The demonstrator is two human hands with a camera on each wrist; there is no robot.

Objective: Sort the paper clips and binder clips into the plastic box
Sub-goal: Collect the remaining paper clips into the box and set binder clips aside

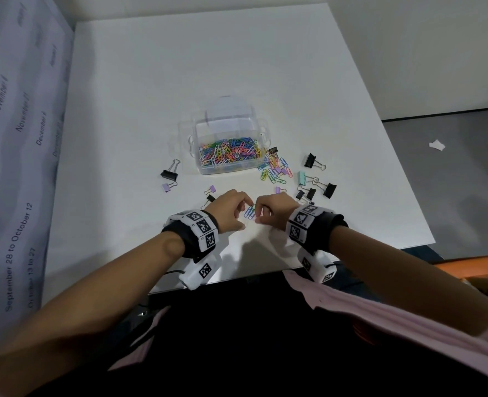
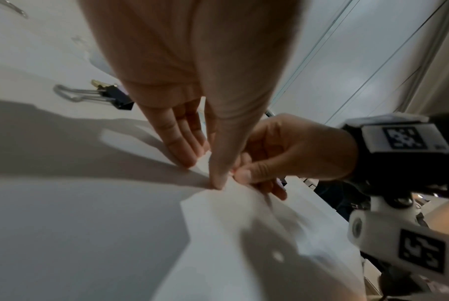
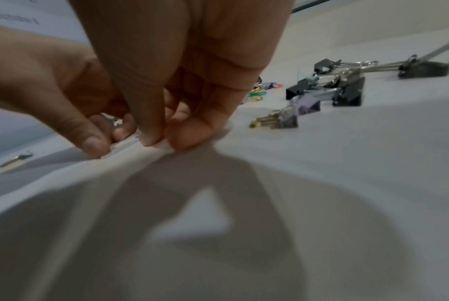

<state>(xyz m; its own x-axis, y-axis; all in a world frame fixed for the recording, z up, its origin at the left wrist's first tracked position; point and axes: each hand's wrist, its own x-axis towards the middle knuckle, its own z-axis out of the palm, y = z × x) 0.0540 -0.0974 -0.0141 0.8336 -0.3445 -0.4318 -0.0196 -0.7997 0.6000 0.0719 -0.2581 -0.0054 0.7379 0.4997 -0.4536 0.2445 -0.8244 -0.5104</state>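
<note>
A small cluster of blue and green paper clips [image 1: 251, 214] lies on the white table near the front edge. My left hand [image 1: 245, 214] curls round it from the left, thumb and fingertips down on the table [image 2: 204, 173]. From the right, my right hand [image 1: 258, 214] pinches at the same cluster with thumb and forefinger [image 3: 159, 140]. The clips are mostly hidden in both wrist views. The clear plastic box [image 1: 205, 167] stands behind the hands, its front compartment heaped with coloured paper clips [image 1: 228, 154]. More loose paper clips [image 1: 275, 171] lie right of the box.
Binder clips are scattered about: black [image 1: 170, 172] and purple [image 1: 166, 187] at the left, purple [image 1: 211, 189] and black [image 1: 210, 199] by my left hand, black ones [image 1: 311, 161] [image 1: 329, 189] and a mint one [image 1: 303, 177] at the right. A printed sheet hangs at the left table edge.
</note>
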